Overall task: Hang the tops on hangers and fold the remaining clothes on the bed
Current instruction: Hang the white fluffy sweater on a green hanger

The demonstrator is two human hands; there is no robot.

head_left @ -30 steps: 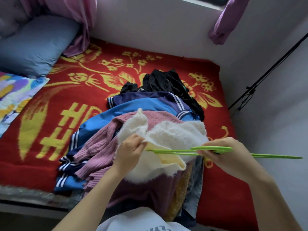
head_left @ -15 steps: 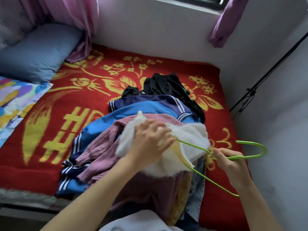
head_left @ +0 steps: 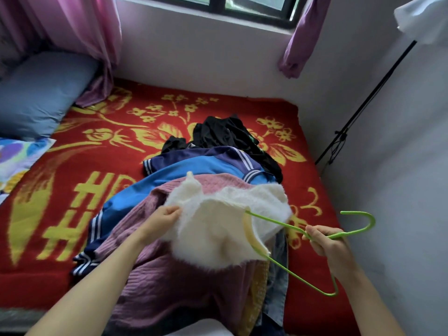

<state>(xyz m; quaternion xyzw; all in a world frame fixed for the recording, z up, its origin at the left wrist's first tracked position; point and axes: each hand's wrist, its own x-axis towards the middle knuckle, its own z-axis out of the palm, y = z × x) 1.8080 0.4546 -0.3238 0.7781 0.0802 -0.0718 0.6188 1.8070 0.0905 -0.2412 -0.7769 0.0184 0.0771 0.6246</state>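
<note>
Fingers [head_left: 172,212] of the left hand [head_left: 161,223] pinched one fluffy white top [head_left: 218,229] while the right hand [head_left: 326,242] gripped one thin green hanger [head_left: 356,212].

Blue pillow [head_left: 36,93], pink curtain [head_left: 84,27], window [head_left: 242,6]

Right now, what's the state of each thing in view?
white fluffy top, lifted, hanger partly inside, not yet hung
green hanger, one arm inside the top, hook outside
left hand, pinching the top's edge
right hand, gripping the hanger's neck
pink sweater, lying unfolded
blue jacket, unfolded, under the sweater
black garment, crumpled
</note>
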